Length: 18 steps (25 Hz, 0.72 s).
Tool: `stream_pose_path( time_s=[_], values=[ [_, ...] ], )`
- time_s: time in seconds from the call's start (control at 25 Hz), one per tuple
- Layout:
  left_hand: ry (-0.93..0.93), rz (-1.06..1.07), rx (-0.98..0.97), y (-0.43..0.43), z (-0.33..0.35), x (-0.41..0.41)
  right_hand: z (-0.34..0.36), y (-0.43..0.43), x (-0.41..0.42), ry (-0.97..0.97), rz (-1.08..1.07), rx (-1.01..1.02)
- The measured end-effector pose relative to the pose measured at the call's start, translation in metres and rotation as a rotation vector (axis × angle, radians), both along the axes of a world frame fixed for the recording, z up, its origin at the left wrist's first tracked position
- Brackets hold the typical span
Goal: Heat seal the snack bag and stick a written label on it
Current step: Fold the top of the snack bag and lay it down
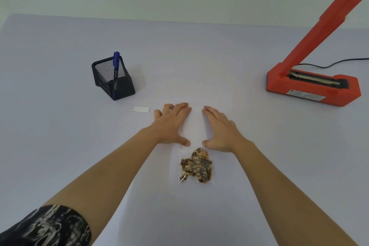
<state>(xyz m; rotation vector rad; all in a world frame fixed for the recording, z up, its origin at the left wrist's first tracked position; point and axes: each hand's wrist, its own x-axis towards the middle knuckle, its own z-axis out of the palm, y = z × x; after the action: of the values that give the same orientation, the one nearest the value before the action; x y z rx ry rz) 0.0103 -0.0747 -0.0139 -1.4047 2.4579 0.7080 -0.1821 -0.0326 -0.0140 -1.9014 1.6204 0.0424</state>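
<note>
A clear snack bag (195, 126) lies flat on the table in front of me, with brown-and-tan cookies (196, 166) bunched at its near end. My left hand (171, 124) rests palm down on the bag's left edge, fingers spread. My right hand (218, 129) rests palm down on its right edge. Neither hand grips anything. A small white label (141, 109) lies on the table left of my left hand. A blue marker (116, 72) stands in a black mesh pen holder (112, 79) at the left. The red heat sealer (313, 86) stands at the right with its arm raised.
The sealer's black cord (329, 64) trails off to the right behind it. The pale lilac table (60, 136) ends at a far edge against a plain wall. A dark patterned sleeve (46, 225) covers my left upper arm.
</note>
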Motion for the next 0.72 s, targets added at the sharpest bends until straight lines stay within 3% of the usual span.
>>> stream_pose_path(
  time_s=[0.24, 0.72],
  values=[
    [0.098, -0.09, -0.116, 0.026, -0.007, 0.011, -0.006, 0.024, -0.006, -0.018, -0.001, -0.199],
    [0.047, 0.055, 0.045, 0.007, -0.003, 0.007, -0.001, 0.004, 0.002, 0.041, -0.058, -0.005]
  ],
)
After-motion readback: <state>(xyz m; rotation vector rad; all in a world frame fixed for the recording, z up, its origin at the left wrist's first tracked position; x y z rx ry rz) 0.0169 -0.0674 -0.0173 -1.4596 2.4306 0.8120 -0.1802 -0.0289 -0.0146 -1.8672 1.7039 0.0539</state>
